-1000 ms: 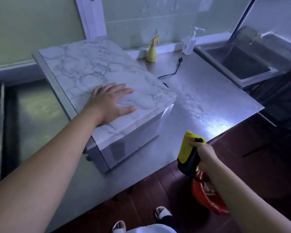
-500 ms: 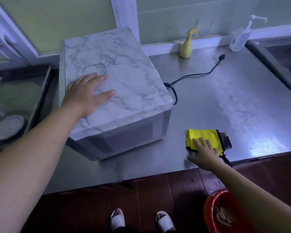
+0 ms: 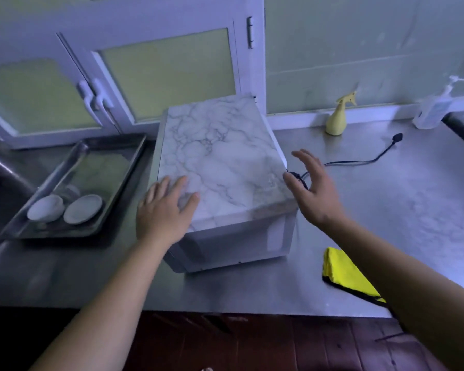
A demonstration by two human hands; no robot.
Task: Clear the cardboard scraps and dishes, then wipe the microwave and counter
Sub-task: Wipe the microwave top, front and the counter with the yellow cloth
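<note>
Starting nearest, under the right forearm: mind the folded yellow cloth [image 3: 343, 274] close to the front lip of the counter [image 3: 386, 210]; could easily be swept to the floor by a careless draw-back of that arm. Next, note the left hand [image 3: 164, 212], laid flat with fingers spread on the near left corner of the microwave [image 3: 220, 167] and gripping nothing, and the right hand [image 3: 314, 191], wide open and empty, poised just beside the box's right top edge; cannot tell whether touching. Looks like readying to shift or steady the box for wiping. If pushed from that one corner alone, could swivel leftward into the tray [image 3: 105, 167] out beyond the left hand, rattling the two dishes [image 3: 83, 208] lying in it. Just under the right palm, watch the looped cord [image 3: 354, 162]: liable to be pinched beneath the casing or dragged along, whipping the loose plug [image 3: 397, 137] across the steel. Farthest out past the right fingertips, by the wall, beware the yellow spray bottle [image 3: 336, 121] and the pump dispenser [image 3: 431, 111]; probably light enough to topple if caught by that cord.
</note>
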